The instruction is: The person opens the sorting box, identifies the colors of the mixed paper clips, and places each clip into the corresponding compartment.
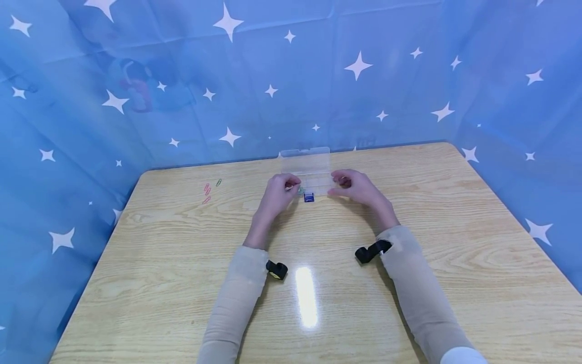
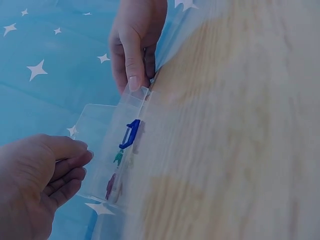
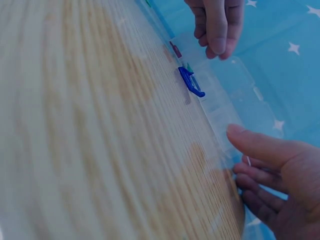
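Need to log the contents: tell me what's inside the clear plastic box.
In the clear plastic box lies a blue clip, with a green piece and a dark red piece beside it. The left hand and right hand cover the box's ends, hiding anything there.

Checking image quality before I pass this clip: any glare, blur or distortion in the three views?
Head view: sharp, with a bright glare streak on the table and edges bowed by the wide lens. Left wrist view: wood grain smeared. Right wrist view: table blurred, blue clip fairly clear.
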Available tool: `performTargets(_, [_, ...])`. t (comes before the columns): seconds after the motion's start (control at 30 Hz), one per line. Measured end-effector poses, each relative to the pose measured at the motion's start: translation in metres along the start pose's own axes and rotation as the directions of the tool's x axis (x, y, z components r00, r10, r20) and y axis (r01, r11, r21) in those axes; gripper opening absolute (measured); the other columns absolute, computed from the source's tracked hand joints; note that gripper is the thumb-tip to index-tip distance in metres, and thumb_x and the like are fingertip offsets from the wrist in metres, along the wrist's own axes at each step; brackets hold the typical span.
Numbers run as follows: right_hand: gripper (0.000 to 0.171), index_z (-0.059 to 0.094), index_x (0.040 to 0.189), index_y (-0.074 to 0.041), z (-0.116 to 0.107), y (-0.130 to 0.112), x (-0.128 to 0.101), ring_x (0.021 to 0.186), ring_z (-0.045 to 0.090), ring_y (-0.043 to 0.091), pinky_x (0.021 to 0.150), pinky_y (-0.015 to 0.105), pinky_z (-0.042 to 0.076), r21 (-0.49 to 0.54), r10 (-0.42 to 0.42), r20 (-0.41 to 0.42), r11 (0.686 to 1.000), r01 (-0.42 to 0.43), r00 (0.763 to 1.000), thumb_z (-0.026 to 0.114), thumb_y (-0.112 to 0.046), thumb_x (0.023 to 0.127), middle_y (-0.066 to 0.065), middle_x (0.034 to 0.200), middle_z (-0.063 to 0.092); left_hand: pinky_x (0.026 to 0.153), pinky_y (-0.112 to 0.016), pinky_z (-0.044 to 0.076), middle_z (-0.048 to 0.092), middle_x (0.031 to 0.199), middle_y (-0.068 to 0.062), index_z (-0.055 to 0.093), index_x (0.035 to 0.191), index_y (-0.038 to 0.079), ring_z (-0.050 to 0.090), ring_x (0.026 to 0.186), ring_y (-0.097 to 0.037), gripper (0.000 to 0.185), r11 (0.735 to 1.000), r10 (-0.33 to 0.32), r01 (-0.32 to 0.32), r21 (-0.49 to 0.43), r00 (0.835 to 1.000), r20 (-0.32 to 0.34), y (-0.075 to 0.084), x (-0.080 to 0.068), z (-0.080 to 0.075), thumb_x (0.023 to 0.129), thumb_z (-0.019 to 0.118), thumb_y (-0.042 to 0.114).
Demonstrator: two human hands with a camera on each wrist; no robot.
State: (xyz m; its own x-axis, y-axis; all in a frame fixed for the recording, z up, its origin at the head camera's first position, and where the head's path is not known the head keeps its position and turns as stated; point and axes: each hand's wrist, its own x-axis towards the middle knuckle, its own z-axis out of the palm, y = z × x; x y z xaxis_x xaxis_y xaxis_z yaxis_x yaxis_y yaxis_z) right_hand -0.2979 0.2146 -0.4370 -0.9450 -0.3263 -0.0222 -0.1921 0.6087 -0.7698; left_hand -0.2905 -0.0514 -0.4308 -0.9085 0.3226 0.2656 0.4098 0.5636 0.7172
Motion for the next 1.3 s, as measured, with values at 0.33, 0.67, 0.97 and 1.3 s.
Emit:
performTargets(0.33, [0.063,0.053,0.143,-0.002,0.001,0.002,0.0,0.117,0.056,0.032,0.102,0.047,0.045,-0.004,-0.002,-0.014,1.0,0.002,1.0,0.077,-0.03,0.092,0.017,0.13,0.059,0.088,-0.035,0.053,0.071,0.104,-0.012,0.073,0.11,-0.004,0.063,0.096,-0.023,0.018,1.0,-0.021,0.021,0.007,1.0,-0.011,-0.01,-0.002,-0.013,0.098,0.065,0.006])
performTargets(0.67, [0.066,0.051,0.144,-0.001,0.002,0.002,-0.001,0.119,0.055,0.032,0.104,0.047,0.044,-0.011,-0.002,-0.007,1.0,0.002,1.0,0.077,-0.032,0.092,0.018,0.132,0.058,0.089,-0.036,0.053,0.071,0.107,-0.016,0.071,0.111,-0.006,0.064,0.1,-0.027,0.018,1.0,0.002,-0.001,0.016,0.999,-0.041,-0.023,-0.005,-0.03,0.097,0.065,0.004])
performTargets(0.97, [0.064,0.052,0.143,-0.003,0.002,0.002,-0.001,0.118,0.055,0.032,0.103,0.047,0.045,-0.014,-0.005,-0.013,1.0,0.004,1.0,0.077,-0.031,0.092,0.017,0.132,0.058,0.091,-0.039,0.052,0.07,0.108,-0.018,0.071,0.111,-0.006,0.063,0.1,-0.029,0.018,0.999,-0.032,0.034,0.022,0.997,-0.073,-0.035,-0.008,-0.045,0.097,0.065,0.004])
performTargets(1.3, [0.065,0.051,0.144,-0.002,0.002,0.002,-0.001,0.118,0.055,0.031,0.103,0.046,0.045,-0.027,-0.005,-0.017,1.0,0.004,1.0,0.076,-0.031,0.092,0.016,0.132,0.058,0.091,-0.043,0.051,0.069,0.108,-0.02,0.07,0.113,-0.008,0.063,0.101,-0.032,0.02,0.998,-0.038,0.042,0.05,0.995,-0.093,-0.052,-0.013,-0.064,0.097,0.064,0.005])
